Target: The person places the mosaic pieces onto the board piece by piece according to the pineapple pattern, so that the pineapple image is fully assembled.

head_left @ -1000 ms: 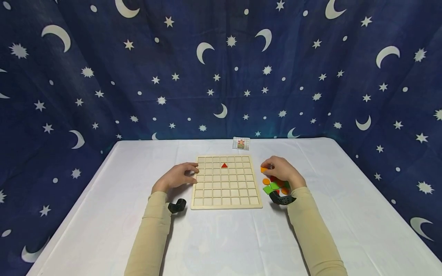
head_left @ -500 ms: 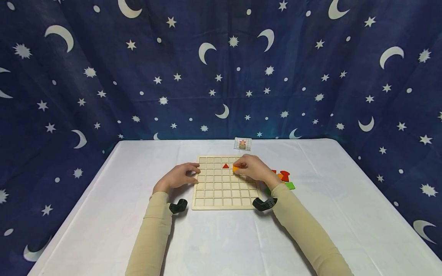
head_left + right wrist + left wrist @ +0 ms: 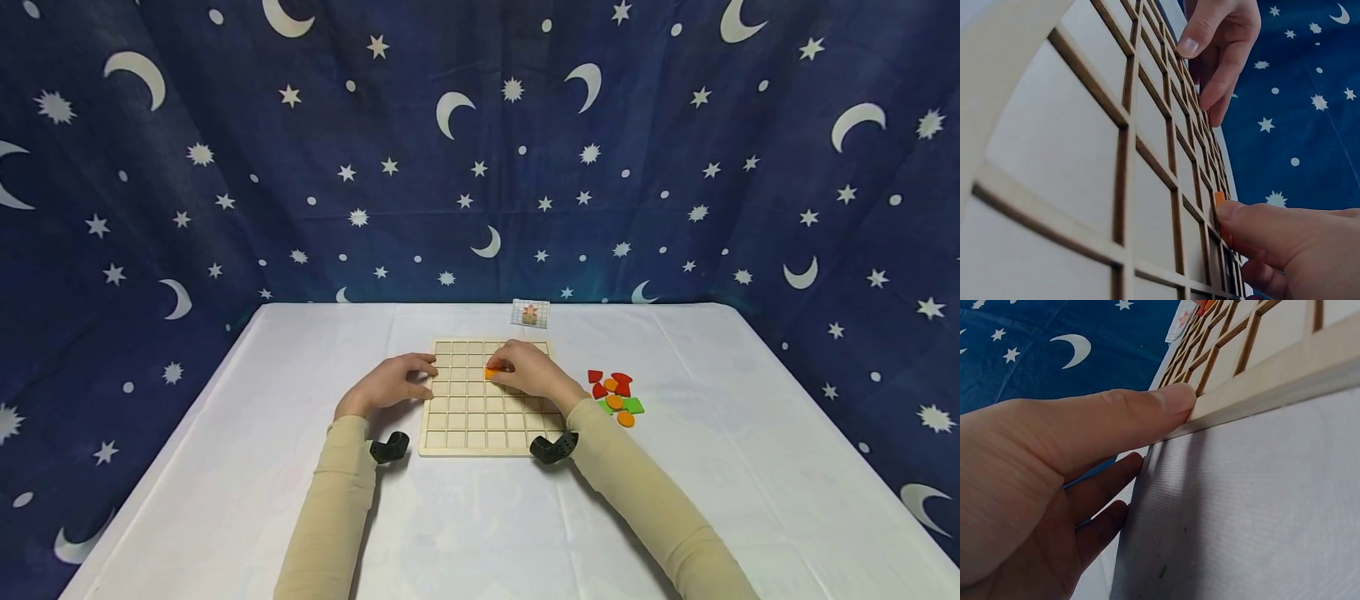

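Observation:
The wooden grid board (image 3: 455, 417) lies flat on the white table. My right hand (image 3: 528, 368) is over its upper middle, pinching an orange tile (image 3: 491, 374) between thumb and fingers, right at the grid cells. In the right wrist view the tile (image 3: 1219, 199) shows as a thin orange edge beside the thumb. My left hand (image 3: 386, 385) steadies the board's left side, its fingers spread and lightly bent. In the left wrist view the thumb (image 3: 1175, 399) touches the board's rim. The red triangle on the board is hidden behind my right hand.
Right of the board lies a loose group of pieces: orange discs (image 3: 626, 419), red curved pieces (image 3: 622, 379) and green tiles (image 3: 633, 405). A small picture card (image 3: 530, 313) with a gridded pattern lies behind the board. A dark blue star-and-moon cloth (image 3: 480, 167) hangs at the back.
My right hand has moved left from the loose pieces onto the board, carrying the orange tile, and now covers the red triangle. The left hand has stayed at the board's left edge.

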`<move>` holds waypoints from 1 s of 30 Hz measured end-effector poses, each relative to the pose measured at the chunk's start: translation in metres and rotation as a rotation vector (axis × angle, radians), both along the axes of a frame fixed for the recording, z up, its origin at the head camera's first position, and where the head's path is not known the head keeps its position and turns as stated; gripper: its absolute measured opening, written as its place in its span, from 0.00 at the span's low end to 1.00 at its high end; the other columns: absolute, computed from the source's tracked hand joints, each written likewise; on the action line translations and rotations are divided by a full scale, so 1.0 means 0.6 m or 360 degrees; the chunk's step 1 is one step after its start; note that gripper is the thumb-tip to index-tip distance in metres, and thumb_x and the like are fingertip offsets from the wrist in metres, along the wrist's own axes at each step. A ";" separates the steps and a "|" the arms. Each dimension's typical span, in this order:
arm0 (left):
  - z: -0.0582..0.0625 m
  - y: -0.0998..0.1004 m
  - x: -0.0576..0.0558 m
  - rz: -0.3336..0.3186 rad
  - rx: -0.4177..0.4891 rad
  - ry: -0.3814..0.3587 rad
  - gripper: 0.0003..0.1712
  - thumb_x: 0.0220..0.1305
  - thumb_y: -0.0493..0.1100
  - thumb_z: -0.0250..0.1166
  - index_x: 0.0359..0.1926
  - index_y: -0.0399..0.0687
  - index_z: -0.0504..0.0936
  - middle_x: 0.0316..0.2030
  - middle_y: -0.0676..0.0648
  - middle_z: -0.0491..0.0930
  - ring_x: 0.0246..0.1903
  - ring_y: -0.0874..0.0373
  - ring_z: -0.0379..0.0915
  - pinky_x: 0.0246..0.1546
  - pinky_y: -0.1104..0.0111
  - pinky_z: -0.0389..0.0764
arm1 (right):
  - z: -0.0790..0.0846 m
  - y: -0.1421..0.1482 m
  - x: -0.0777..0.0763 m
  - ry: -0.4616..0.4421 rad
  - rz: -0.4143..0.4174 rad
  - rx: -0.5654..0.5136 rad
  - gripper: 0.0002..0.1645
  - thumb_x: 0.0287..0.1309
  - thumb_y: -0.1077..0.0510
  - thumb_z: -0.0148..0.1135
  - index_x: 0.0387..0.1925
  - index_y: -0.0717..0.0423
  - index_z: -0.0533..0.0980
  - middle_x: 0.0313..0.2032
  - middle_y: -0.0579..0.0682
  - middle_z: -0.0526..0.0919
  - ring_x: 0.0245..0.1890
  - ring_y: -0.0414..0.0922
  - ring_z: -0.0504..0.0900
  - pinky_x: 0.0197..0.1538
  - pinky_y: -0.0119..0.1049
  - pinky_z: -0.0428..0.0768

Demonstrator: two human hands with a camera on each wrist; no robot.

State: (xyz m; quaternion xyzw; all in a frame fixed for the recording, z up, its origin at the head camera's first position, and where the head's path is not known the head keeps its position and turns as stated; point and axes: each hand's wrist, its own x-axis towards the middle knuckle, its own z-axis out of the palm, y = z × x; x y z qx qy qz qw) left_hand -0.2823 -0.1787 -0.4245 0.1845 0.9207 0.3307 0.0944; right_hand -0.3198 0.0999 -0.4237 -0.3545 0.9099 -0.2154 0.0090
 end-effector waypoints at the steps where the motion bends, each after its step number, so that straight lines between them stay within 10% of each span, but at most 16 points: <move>1: 0.000 0.000 0.000 0.0002 0.0001 0.0000 0.24 0.58 0.41 0.71 0.56 0.41 0.81 0.68 0.43 0.67 0.70 0.44 0.56 0.69 0.51 0.60 | 0.000 0.001 0.000 -0.0010 -0.0006 -0.0005 0.12 0.59 0.57 0.68 0.45 0.54 0.84 0.39 0.46 0.82 0.37 0.42 0.75 0.44 0.37 0.76; 30: 0.001 0.002 0.002 0.0021 0.0011 0.0004 0.24 0.57 0.40 0.72 0.55 0.41 0.81 0.68 0.43 0.67 0.70 0.44 0.56 0.69 0.51 0.59 | -0.004 0.005 0.002 -0.0108 -0.0077 -0.0132 0.11 0.61 0.57 0.66 0.45 0.54 0.84 0.40 0.46 0.81 0.38 0.42 0.76 0.45 0.38 0.77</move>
